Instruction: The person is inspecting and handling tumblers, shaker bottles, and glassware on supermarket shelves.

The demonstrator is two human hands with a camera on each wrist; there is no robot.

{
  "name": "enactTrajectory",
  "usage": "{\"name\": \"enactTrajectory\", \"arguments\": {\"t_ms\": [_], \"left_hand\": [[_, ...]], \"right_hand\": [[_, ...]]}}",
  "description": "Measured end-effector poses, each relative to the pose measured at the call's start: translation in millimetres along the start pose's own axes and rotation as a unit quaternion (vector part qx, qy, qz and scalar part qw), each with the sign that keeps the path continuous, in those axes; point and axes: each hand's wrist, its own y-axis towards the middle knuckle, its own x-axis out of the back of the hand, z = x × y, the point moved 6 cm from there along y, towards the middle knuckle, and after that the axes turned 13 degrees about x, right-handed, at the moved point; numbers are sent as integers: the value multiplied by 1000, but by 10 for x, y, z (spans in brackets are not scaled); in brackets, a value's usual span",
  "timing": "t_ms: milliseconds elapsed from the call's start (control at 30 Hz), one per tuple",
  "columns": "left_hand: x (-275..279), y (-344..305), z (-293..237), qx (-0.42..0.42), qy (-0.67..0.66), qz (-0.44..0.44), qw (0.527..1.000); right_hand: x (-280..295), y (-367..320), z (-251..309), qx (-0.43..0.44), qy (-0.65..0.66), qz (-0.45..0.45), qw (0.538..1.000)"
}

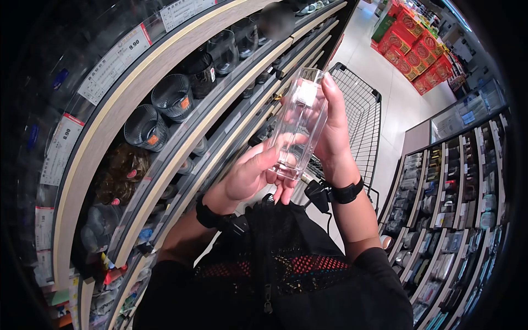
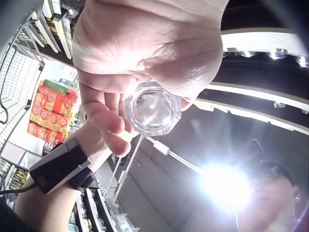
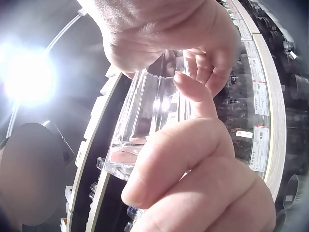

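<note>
Both hands hold a tall, clear drinking glass in front of the chest. It stands tilted, with its rim up and away, and a white label shows near the top. My right hand grips its upper part, the thumb along the side and the fingers partly hidden behind. Lower down, my left hand holds it near the thick base, thumb across the side. In the left wrist view the eight-sided base faces the camera, framed by fingers. The right wrist view shows the faceted wall of the glass between the hands.
Shelves with glass tumblers and price tags run along the left. A black wire shopping cart stands just beyond the right hand. Red boxes are stacked across the aisle, and more stocked shelves stand at right.
</note>
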Motion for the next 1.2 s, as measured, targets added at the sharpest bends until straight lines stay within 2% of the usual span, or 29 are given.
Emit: {"name": "enactTrajectory", "arguments": {"t_ms": [200,233,333,367,400,467,500,533,600,633,667,700,733,800,867,900,933,967,1000,1033,1133,1200], "left_hand": [[22,-47,53,-10,-31,-16,999],[59,-46,64,-8,-36,-19,999],[169,-123,96,-29,-42,-114,992],[153,-136,66,-12,-43,-117,992],[160,-157,61,8,-45,-121,992],[158,-171,40,-5,-30,-117,993],[118,-174,28,-17,-14,-110,994],[67,-171,-1,-17,-14,-110,994],[26,-199,-41,54,182,-268,944],[53,-215,-10,80,132,-276,949],[37,-190,16,79,133,-275,949],[-45,-172,-76,-13,284,-304,909],[-145,-176,-169,-104,424,-324,839],[-185,-159,-154,-108,412,-311,850],[-170,-152,-93,-137,376,-296,868],[-233,-170,-157,-214,348,-319,855],[-218,-159,-154,-214,348,-319,855],[-186,-156,-151,-221,335,-332,854],[-194,-151,-158,-229,321,-345,852],[-202,-148,-190,-229,322,-345,852],[-225,-120,-228,-165,196,-313,914],[-199,-97,-214,-168,199,-297,919]], "right_hand": [[-6,-115,-43,-7,14,-3,1000],[-32,-212,-89,-3,-42,28,999],[-135,-376,-162,-5,-41,85,995],[-187,-427,-165,-21,-25,129,991],[-182,-471,-205,-29,-19,127,991],[-209,-496,-142,19,-12,163,986],[-37,-404,-205,-41,-7,127,991],[-23,-431,-194,-5,-27,138,990],[168,-280,-132,-23,-5,26,999],[153,-246,-108,-22,-4,26,999],[177,-232,-93,-36,-60,4,998],[210,-248,-72,-48,-115,-18,992],[214,-240,-96,-48,-115,-18,992],[246,-257,-182,-72,32,-62,995],[221,-246,-177,-69,17,-62,996],[182,-283,-162,-84,38,-97,991],[176,-308,-177,-102,58,-134,984],[294,-280,-321,-119,101,-81,984],[196,-369,-395,-161,218,-107,957],[215,-367,-447,-156,210,-117,958],[181,-461,-454,-160,229,-111,954],[148,-516,-438,-171,258,-99,946]]}}
